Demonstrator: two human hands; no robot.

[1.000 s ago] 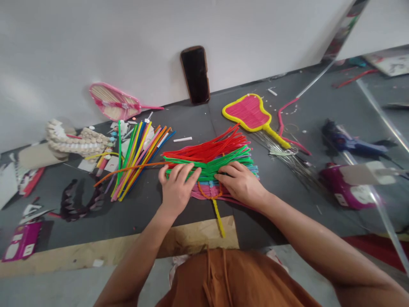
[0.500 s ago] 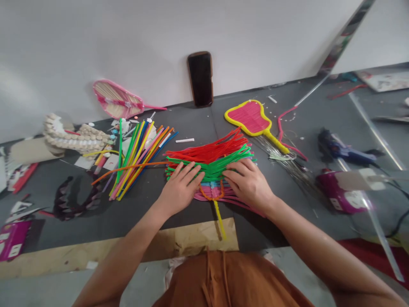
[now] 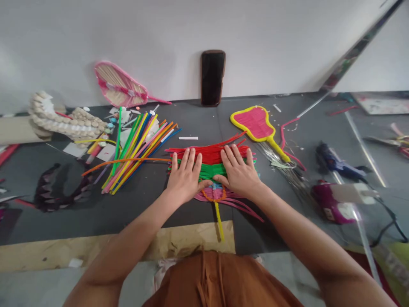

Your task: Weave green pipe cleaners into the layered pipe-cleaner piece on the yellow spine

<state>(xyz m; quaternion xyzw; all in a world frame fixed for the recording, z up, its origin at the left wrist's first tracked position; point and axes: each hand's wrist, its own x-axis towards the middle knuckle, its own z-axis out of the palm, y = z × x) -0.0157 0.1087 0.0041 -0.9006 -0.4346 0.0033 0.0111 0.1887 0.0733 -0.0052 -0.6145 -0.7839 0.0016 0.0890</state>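
Note:
Under both palms lies a fan-like piece of pipe cleaners (image 3: 211, 171), with red, green, blue and pink rows and a yellow stem (image 3: 219, 222) pointing toward me. My left hand (image 3: 184, 177) rests flat on its left half, fingers spread and pointing away. Flat on the right half is my right hand (image 3: 238, 171), its fingers also apart. Between the hands, the green row and an orange curved piece (image 3: 213, 198) show. Pink strands (image 3: 247, 209) stick out at the lower right. A long orange pipe cleaner (image 3: 128, 160) reaches from the left edge toward a loose bundle.
Left are loose coloured pipe cleaners (image 3: 137, 157), a dark scalloped band (image 3: 60, 192) and a pink-edged leaf-shaped fan (image 3: 121, 87). A phone (image 3: 212, 79) leans on the wall. Right are a yellow-edged pink fan (image 3: 254, 121), thin wires (image 3: 287, 177), a glue gun (image 3: 338, 161) and a purple box (image 3: 329, 202).
Both hands have slid away from me, from the green row up onto the red one, and flattened with fingers spread. The red strands lie flatter. The camera view has shifted slightly.

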